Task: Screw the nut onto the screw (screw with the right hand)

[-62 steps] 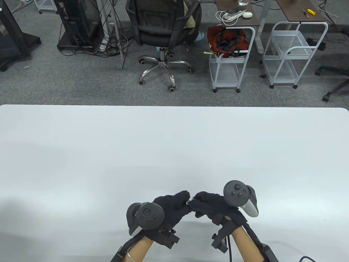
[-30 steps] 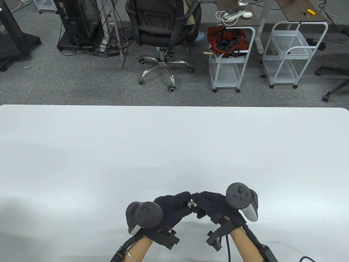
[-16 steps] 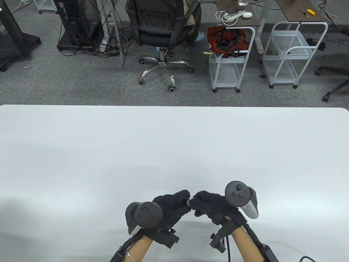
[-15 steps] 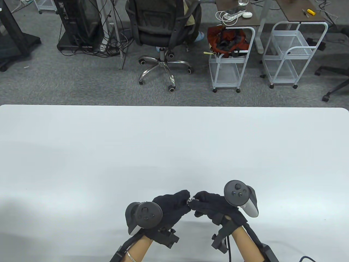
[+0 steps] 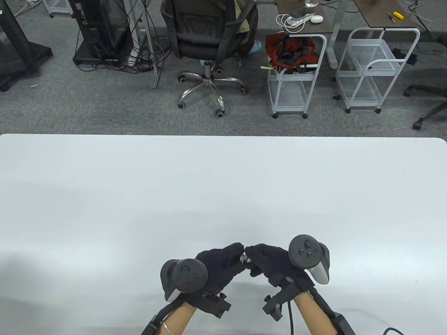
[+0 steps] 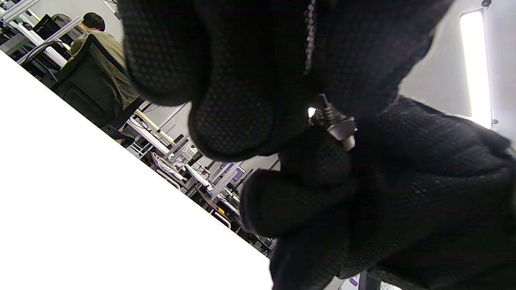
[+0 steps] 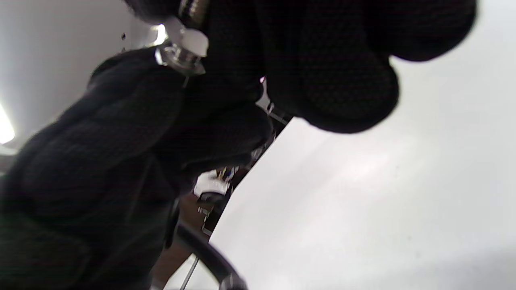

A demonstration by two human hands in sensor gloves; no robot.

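Note:
Both gloved hands meet low over the near middle of the white table (image 5: 223, 188). A small metal screw (image 5: 245, 258) shows between their fingertips. My left hand (image 5: 238, 255) holds the screw; its thread (image 6: 327, 114) comes out of my left fingers (image 6: 242, 121). My right hand (image 5: 252, 260) pinches the hex nut (image 6: 342, 129) on that thread. In the right wrist view the metal nut (image 7: 179, 56) sits between my right fingers (image 7: 322, 80) and the left glove (image 7: 100, 141). Most of the screw is hidden by the gloves.
The table's far edge (image 5: 223, 135) runs across the middle of the table view. Beyond it on the carpet stand an office chair (image 5: 206, 38) and two white wire carts (image 5: 297, 83).
My right hand has rolled at the wrist: its tracker shifted slightly right and down, and the fingers turned on the nut. My left hand stayed still with the screw.

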